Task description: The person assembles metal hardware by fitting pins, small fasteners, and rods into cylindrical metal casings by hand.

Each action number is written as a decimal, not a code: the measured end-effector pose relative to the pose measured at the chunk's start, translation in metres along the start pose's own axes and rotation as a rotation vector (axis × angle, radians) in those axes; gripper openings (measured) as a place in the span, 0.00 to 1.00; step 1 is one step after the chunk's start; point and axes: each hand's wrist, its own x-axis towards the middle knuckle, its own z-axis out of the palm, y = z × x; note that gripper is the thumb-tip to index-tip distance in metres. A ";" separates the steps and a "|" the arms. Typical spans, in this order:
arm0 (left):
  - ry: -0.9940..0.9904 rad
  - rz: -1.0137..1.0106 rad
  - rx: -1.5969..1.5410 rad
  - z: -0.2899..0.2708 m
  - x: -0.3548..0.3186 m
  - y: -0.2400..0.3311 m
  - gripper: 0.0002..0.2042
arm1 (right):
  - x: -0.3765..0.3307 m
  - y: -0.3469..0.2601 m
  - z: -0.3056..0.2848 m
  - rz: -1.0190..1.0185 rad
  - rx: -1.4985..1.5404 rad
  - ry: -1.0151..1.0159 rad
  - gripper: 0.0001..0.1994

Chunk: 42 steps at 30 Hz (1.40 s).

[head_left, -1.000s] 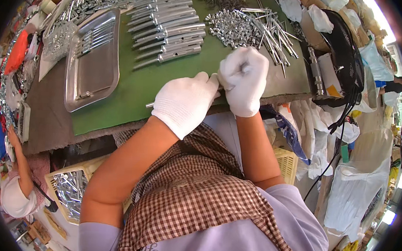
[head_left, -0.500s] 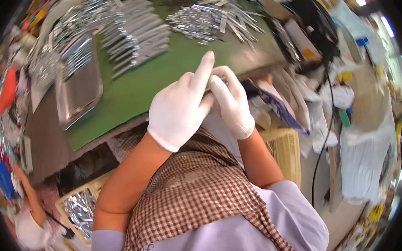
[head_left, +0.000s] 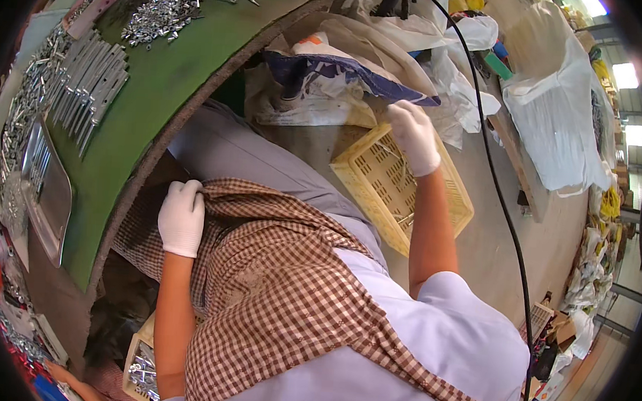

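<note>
My left hand (head_left: pixel 182 218), in a white glove, lies low over the checked apron (head_left: pixel 280 264) beside the table edge. Its fingers are curled together and their tips are out of sight, so whether it pinches the cloth does not show. Out to the right, my right hand (head_left: pixel 413 138), also gloved in white, is over the far rim of a yellow plastic crate (head_left: pixel 349 165). Those fingers are bent inward, and what they hold, if anything, is hidden. A few thin metal pieces lie in the crate.
The green-topped table (head_left: pixel 175 63) at left bears a heap of small metal parts (head_left: pixel 159 18), rows of metal strips (head_left: pixel 96 87) and a metal tray (head_left: pixel 53 221). Plastic sacks (head_left: pixel 327 102) lie beyond the crate. A black cable (head_left: pixel 495 174) hangs at right.
My hands were together above the table edge and have parted. The right went out over the yellow crate, the left down to the apron. The view has swung right.
</note>
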 end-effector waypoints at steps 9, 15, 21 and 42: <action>0.517 0.470 -0.065 -0.039 0.036 0.096 0.23 | -0.019 -0.023 0.093 0.011 -0.064 -0.416 0.15; 0.426 0.199 -0.095 -0.035 0.003 0.059 0.24 | -0.008 -0.052 0.101 -0.427 -0.277 -0.404 0.09; 0.304 -0.082 -0.140 -0.014 -0.066 0.014 0.17 | 0.007 -0.116 0.142 -0.292 0.050 -0.579 0.11; 0.600 0.077 -0.035 -0.135 0.149 0.022 0.13 | 0.146 -0.200 0.286 -0.884 -0.972 -0.452 0.10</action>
